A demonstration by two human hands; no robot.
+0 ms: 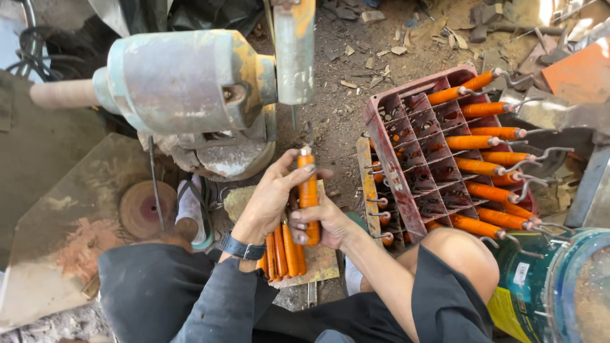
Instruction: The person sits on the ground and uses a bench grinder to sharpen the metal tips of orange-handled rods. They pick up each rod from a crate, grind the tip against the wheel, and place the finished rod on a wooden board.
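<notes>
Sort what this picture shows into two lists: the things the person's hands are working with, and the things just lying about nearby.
In use:
- left hand and right hand, both gripping one orange handle upright
- drill bit above it
- loose orange handles under the hands
- red crate of finished hooked handles

Lying about:
- rusty disc
- green drum
- wood chips on the ground

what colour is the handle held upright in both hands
Orange, with a metal tip on top. The handle shows best in the head view, held by the left hand and right hand.
</notes>
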